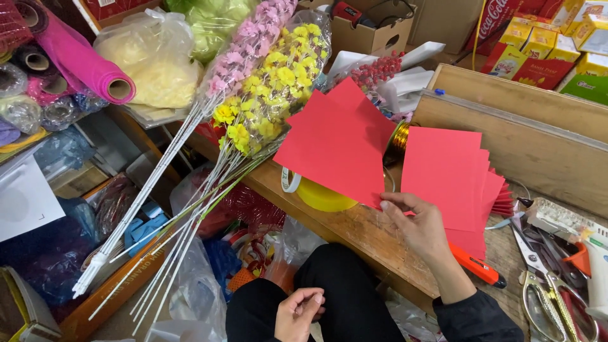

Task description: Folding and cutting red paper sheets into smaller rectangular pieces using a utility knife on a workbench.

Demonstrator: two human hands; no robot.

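The right hand (421,228) lifts one red paper sheet (339,142) in pinching fingers off the fanned stack (446,174); the left hand (297,313) rests curled on the lap, most sheets untouched.

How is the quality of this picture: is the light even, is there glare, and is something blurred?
Head view: the light is soft and even, without hard shadows; the red paper sheets in the right hand are sharp; slight glare shows on the plastic bags at top left; the left hand at the bottom edge looks a little soft; the wide lens bends the flower stems near the edges.
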